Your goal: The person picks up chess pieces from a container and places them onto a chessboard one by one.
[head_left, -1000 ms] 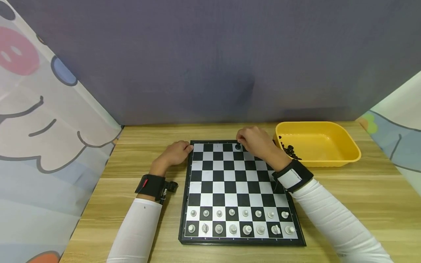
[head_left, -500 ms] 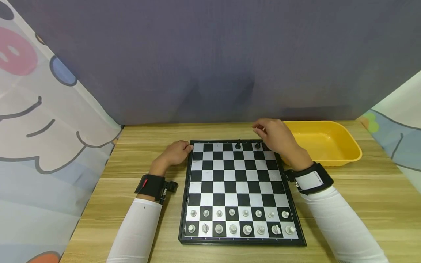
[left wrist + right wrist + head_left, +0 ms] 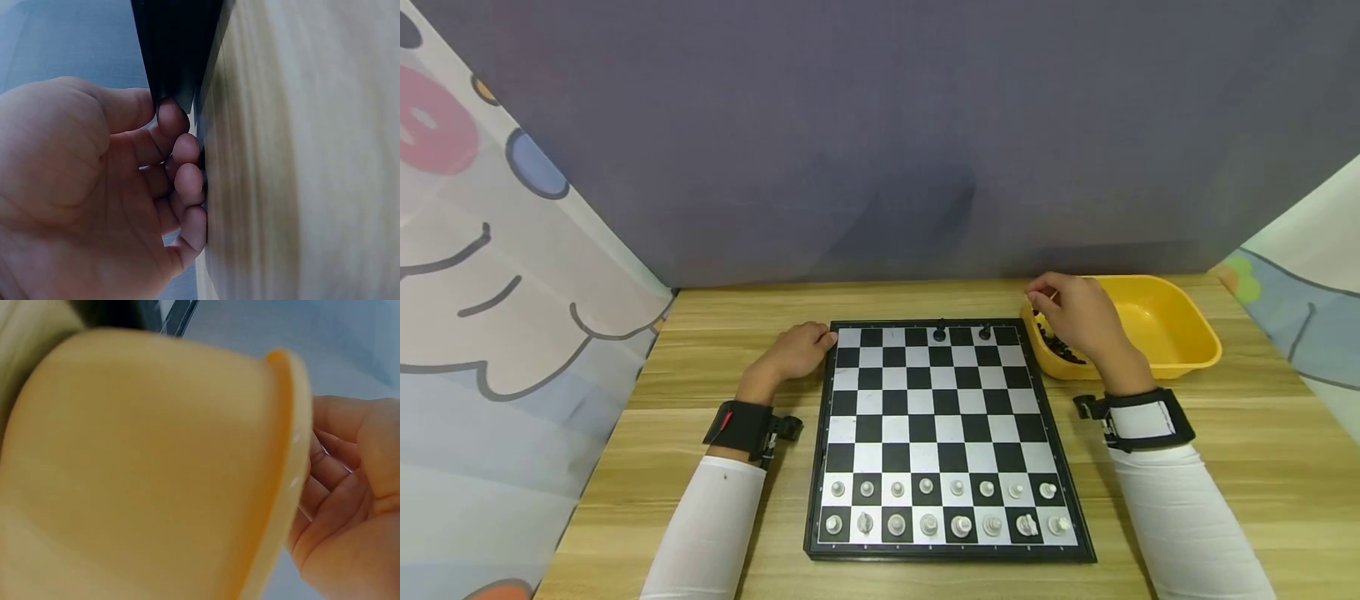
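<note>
A black-framed chessboard [image 3: 933,402] lies on the wooden table. Its two near rows carry white chess pieces [image 3: 897,525]; on the far row stand a black chess piece [image 3: 940,335] and, to its right, another black chess piece [image 3: 986,332]. My left hand [image 3: 796,352] grips the board's far left corner, with thumb and index finger on its edge [image 3: 175,56] in the left wrist view. Over the left side of a yellow tray [image 3: 1161,321] is my right hand [image 3: 1086,321], fingers loosely bent. In the right wrist view the tray wall hides its fingertips.
Several small black chess pieces [image 3: 1060,346] lie in the tray's left end. The tray stands right beside the board's far right corner. A grey panel [image 3: 880,150] rises behind the table [image 3: 722,308], and a printed cloth [image 3: 512,333] hangs at the left.
My right hand has set down a second black piece on the far row, let go, and moved right to the tray. The left hand has stayed at the board's corner.
</note>
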`<action>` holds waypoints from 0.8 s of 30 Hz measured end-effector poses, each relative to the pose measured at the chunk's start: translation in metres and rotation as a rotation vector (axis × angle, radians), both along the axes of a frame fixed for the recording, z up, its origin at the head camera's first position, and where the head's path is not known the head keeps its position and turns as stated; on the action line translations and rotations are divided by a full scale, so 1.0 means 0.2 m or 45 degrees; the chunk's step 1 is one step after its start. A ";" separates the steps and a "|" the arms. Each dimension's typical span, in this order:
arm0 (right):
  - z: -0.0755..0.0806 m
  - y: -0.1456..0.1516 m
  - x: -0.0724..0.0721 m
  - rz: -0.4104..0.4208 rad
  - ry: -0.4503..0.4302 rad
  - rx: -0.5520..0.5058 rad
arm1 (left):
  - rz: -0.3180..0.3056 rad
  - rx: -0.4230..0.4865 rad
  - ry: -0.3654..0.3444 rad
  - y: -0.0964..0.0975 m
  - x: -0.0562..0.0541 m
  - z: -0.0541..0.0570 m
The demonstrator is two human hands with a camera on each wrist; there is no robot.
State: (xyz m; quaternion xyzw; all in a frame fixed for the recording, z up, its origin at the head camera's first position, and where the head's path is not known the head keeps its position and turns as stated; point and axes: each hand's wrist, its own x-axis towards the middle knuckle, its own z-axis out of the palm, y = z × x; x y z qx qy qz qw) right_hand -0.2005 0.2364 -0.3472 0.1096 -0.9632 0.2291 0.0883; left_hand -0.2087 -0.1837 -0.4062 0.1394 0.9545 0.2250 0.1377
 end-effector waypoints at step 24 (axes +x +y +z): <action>-0.12 0.15 -0.06 -0.012 -0.251 0.107 | 0.016 0.042 -0.051 -0.01 0.01 0.01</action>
